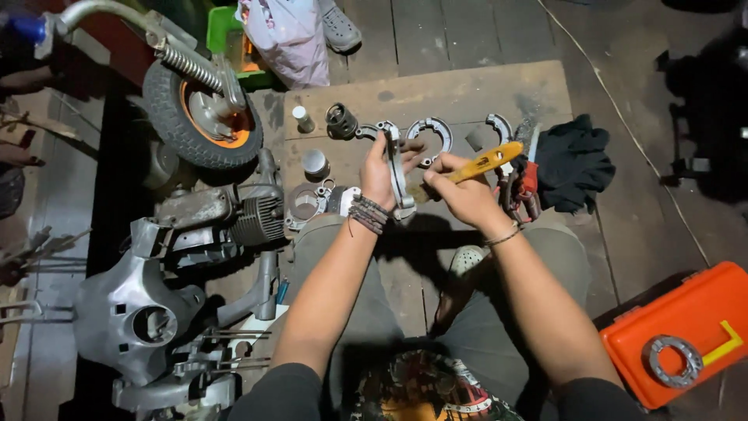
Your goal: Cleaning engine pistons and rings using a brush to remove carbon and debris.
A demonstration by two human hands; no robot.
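Observation:
My left hand [379,173] grips a curved grey metal brake shoe [397,171], held upright over a wooden board [436,93]. My right hand [466,195] holds a yellow-handled brush [487,161] whose tip points at the shoe. More brake shoes [431,136] and another curved metal part [499,125] lie on the board just beyond my hands. A metal cylinder part [340,122] sits to their left. I sit with my knees below the board.
A small wheel with an orange hub [201,113], an engine block [234,218] and grey body panels [132,312] lie at left. A dark cloth [573,160] and red pliers [526,191] are at right. An orange toolbox [686,331] carries a metal ring [675,360].

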